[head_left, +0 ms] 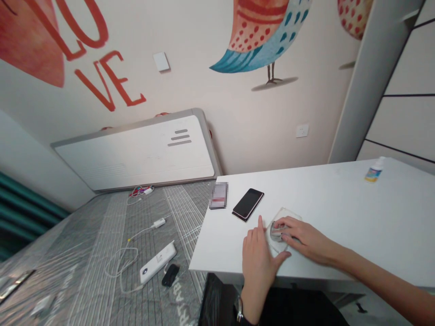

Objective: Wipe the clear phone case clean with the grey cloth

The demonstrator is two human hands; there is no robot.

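Note:
A see-through, flat, rounded rectangular piece that looks like a clear phone case [288,212] lies near the front edge of the white table [340,203]. My left hand [257,251] rests flat along its left side, index finger stretched out and thumb spread toward its near edge. From the right, my right hand [299,237] reaches over it, fingers bent and pressed on a small greyish rounded piece [276,233] on top, perhaps a cloth. My fingers partly cover that piece, so its kind is unclear. Just beyond my left hand lies a black-screened phone [248,203].
A blurred-out flat item [219,195] sits at the table's left corner. At the far right stands a small white bottle [374,170]. Left of the table, a plastic-covered bed [102,235] holds a white power strip [158,262], a black object [170,275] and cables.

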